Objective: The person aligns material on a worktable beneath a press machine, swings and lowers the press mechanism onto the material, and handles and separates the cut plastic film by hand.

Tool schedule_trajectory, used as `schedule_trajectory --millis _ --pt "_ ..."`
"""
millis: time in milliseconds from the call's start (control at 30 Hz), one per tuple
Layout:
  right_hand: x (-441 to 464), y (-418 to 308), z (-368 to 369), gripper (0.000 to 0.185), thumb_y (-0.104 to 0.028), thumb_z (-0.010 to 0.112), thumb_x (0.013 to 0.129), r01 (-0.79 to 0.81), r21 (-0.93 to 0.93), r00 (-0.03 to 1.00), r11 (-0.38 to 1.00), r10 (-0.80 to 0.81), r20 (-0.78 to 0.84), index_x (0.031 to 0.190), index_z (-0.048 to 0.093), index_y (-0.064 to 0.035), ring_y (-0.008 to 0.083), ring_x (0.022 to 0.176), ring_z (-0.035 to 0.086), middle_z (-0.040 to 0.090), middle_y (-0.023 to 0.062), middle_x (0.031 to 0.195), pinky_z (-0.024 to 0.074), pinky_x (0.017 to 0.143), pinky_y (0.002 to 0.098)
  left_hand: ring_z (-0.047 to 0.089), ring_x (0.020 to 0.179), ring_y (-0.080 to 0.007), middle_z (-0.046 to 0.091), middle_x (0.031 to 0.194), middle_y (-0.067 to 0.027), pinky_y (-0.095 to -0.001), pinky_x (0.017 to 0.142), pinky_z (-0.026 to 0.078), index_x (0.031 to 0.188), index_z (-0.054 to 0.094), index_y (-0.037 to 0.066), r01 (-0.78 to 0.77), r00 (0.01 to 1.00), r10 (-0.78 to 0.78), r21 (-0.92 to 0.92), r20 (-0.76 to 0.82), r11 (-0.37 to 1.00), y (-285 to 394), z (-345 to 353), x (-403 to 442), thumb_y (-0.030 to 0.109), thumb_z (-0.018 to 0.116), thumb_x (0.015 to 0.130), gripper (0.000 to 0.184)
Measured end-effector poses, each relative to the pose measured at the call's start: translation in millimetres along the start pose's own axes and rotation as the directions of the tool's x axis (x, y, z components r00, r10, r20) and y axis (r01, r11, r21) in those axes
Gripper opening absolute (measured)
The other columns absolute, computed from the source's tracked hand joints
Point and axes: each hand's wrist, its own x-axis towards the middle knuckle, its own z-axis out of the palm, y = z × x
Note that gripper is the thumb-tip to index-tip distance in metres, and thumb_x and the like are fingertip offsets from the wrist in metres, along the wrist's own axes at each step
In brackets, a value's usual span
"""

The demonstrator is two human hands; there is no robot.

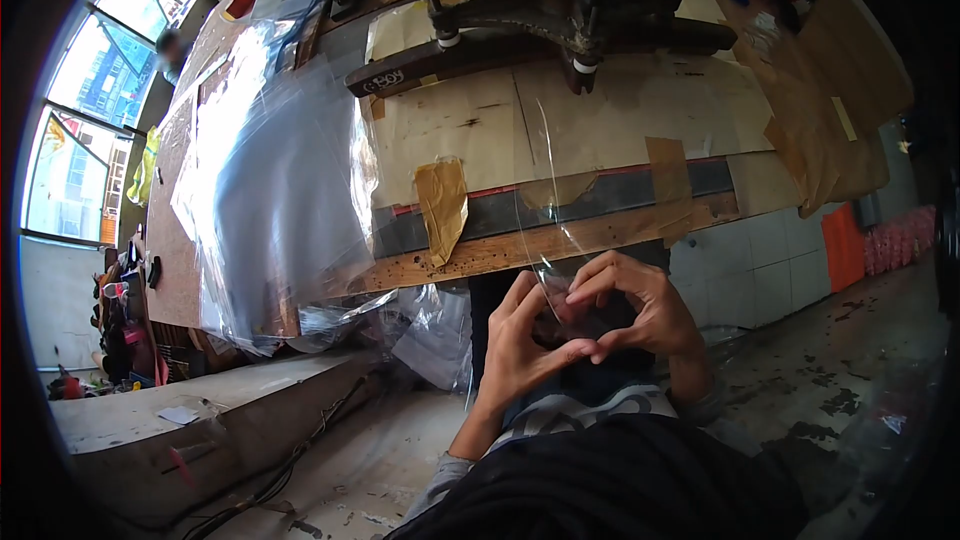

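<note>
Close to my body, in front of the table edge, my left hand and my right hand face each other with curved fingers. A clear plastic bag or film is pinched between them. Its glossy edge runs upward over the front of the table. Both thumbs point inward and their tips meet or nearly meet. Whether the film is one layer or two I cannot tell. Left of my hands lies a large pile of clear plastic sheets or bags, hanging slightly over the edge.
A dark metal frame with adjusting screws stands across the worktable. Brown tape is stuck near the front edge. Brown paper covers the right side. Crumpled plastic hangs below. Another person is far left, near the windows.
</note>
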Motion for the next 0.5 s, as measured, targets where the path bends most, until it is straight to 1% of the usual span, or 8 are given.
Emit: schedule_trajectory --millis 67,100,167,267,367,400,467,500 --pt "1.4 2.0 -0.7 0.049 -0.031 0.087 0.06 0.027 0.013 0.999 1.0 -0.026 -0.019 0.099 0.068 -0.0085 0.0109 0.084 0.059 0.062 0.0026 0.1 0.0478 0.07 0.0252 0.057 0.07 -0.0214 0.053 0.086 -0.0101 -0.0289 0.06 0.046 0.087 0.061 -0.001 0.009 1.0 -0.009 0.008 -0.024 1.0 -2.7 2.2 -0.5 0.033 0.086 0.063 0.049" --pt "1.6 3.2 -0.6 0.049 -0.031 0.087 0.06 0.028 0.022 0.999 0.999 -0.028 -0.02 0.099 0.068 -0.0086 0.0108 0.084 0.059 0.062 0.0026 0.1 0.0476 0.07 0.0251 0.057 0.069 -0.0209 0.052 0.086 -0.0101 -0.0286 0.059 0.046 0.087 0.061 -0.001 0.013 0.999 -0.013 0.013 -0.036 1.0 -3.1 2.8 -0.5 0.033 0.086 0.063 0.049" --pt "1.3 6.4 -0.2 0.049 -0.032 0.087 0.06 0.029 0.042 0.999 0.999 -0.028 -0.023 0.099 0.068 -0.0088 0.0107 0.084 0.058 0.061 0.0024 0.099 0.0472 0.07 0.025 0.058 0.069 -0.0189 0.053 0.087 -0.0097 -0.0282 0.057 0.047 0.087 0.061 -0.001 -0.023 1.0 0.023 -0.005 0.007 1.0 -2.5 -0.7 -1.5 0.031 0.086 0.064 0.046" --pt "-1.1 11.2 0.5 0.05 -0.032 0.087 0.061 0.019 0.01 0.999 1.0 -0.019 -0.025 0.101 0.068 -0.0092 0.011 0.084 0.058 0.061 0.0026 0.099 0.0476 0.071 0.0253 0.06 0.072 -0.0165 0.054 0.088 -0.0089 -0.0281 0.057 0.048 0.087 0.062 0.0 -0.04 0.999 0.042 -0.045 0.034 0.998 3.6 -1.5 -1.0 0.029 0.085 0.064 0.044" --pt "-1.4 5.7 -3.0 0.051 -0.031 0.087 0.061 0.036 -0.029 0.999 0.999 -0.036 0.003 0.103 0.067 -0.009 0.0123 0.086 0.059 0.06 0.0038 0.1 0.0488 0.072 0.0265 0.061 0.074 -0.0147 0.055 0.089 -0.0079 -0.0273 0.059 0.05 0.087 0.063 0.0 -0.035 0.999 0.037 -0.104 0.023 0.994 3.9 0.1 -1.3 0.032 0.085 0.063 0.045" --pt "-1.2 2.3 -3.5 0.054 -0.032 0.087 0.06 0.058 -0.06 0.998 0.996 -0.058 0.015 0.103 0.067 -0.0071 0.0134 0.087 0.059 0.06 0.0053 0.101 0.0485 0.073 0.0267 0.062 0.075 -0.0141 0.055 0.089 -0.0076 -0.0269 0.059 0.05 0.086 0.064 0.001 -0.034 0.999 0.037 -0.127 0.017 0.991 2.5 1.0 -1.1 0.034 0.084 0.062 0.046" --pt "-0.9 -3.5 -3.7 0.06 -0.034 0.087 0.057 0.104 -0.122 0.994 0.987 -0.1 0.039 0.104 0.066 -0.0032 0.0155 0.088 0.058 0.06 0.0084 0.103 0.0477 0.074 0.0272 0.062 0.074 -0.0148 0.055 0.088 -0.0079 -0.0272 0.061 0.051 0.085 0.065 0.001 0.023 1.0 -0.022 -0.154 0.004 0.988 -3.0 3.6 -4.6 0.037 0.083 0.059 0.048" --pt "-0.9 -3.9 -3.2 0.056 -0.033 0.087 0.06 0.095 -0.121 0.995 0.988 -0.091 0.033 0.104 0.066 -0.0048 0.0162 0.089 0.059 0.06 0.0082 0.103 0.0488 0.075 0.0278 0.062 0.074 -0.0151 0.056 0.087 -0.008 -0.0274 0.061 0.051 0.084 0.065 0.001 0.05 0.999 -0.051 -0.168 -0.002 0.985 -4.9 4.6 -5.6 0.038 0.083 0.058 0.049"
